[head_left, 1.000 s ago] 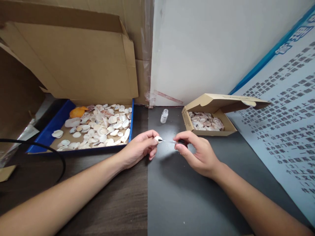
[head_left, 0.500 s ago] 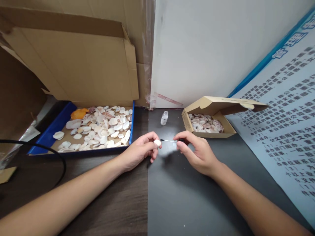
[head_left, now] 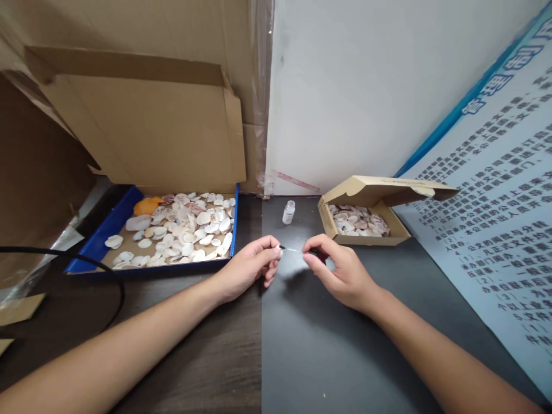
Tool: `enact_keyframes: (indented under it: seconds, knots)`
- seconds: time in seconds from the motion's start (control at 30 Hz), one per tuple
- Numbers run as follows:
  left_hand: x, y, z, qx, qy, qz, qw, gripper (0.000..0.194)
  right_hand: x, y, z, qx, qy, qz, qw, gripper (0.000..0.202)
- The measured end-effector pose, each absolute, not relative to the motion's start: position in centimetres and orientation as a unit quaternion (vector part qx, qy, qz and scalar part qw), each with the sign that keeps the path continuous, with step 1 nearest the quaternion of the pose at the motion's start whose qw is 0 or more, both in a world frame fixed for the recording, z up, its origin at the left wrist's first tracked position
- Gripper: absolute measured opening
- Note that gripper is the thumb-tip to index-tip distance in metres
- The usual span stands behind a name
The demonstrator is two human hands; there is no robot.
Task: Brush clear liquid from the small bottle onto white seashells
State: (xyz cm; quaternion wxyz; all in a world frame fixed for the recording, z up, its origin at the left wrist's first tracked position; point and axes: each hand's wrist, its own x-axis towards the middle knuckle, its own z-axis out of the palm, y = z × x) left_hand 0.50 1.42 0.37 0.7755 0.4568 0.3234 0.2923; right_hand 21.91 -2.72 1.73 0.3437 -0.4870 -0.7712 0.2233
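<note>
My left hand (head_left: 255,263) pinches a small white seashell (head_left: 280,252) between thumb and fingertips; most of the shell is hidden now. My right hand (head_left: 340,269) is closed on the dark handle of a thin brush (head_left: 294,250). Its dark tip points left and appears to touch the shell, over the middle of the table. Just beyond the hands stands a small clear glass bottle (head_left: 288,213), upright and without a cap, with a white label.
To the left, a blue-sided cardboard box (head_left: 90,247) with raised lid holds many seashells (head_left: 185,230) and an orange piece (head_left: 147,206). A smaller carton (head_left: 370,239) of shells sits at back right. A black cable (head_left: 116,276) curves at left; a printed poster (head_left: 483,230) leans right.
The view has shifted slightly. The shell has turned in my left fingers so less of it shows, and my right hand has come a little closer, bringing the brush tip onto it.
</note>
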Motion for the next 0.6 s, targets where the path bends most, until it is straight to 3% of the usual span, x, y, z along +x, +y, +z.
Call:
enact_keyframes:
  seconds: [0.1, 0.3, 0.6]
  knots:
    - [0.52, 1.35, 0.52, 0.455, 0.322, 0.298, 0.775, 0.021, 21.66, -2.58, 1.55, -0.511, -0.767, 0.220, 0.321, 0.013]
    - [0.40, 1.44, 0.12, 0.468, 0.308, 0.290, 0.776, 0.023, 21.78, -2.79, 1.71, -0.469, -0.763, 0.231, 0.379, 0.011]
    - [0.30, 1.50, -0.02, 0.472, 0.313, 0.285, 0.773, 0.020, 21.59, -2.84, 1.88, -0.491, -0.777, 0.196, 0.342, 0.010]
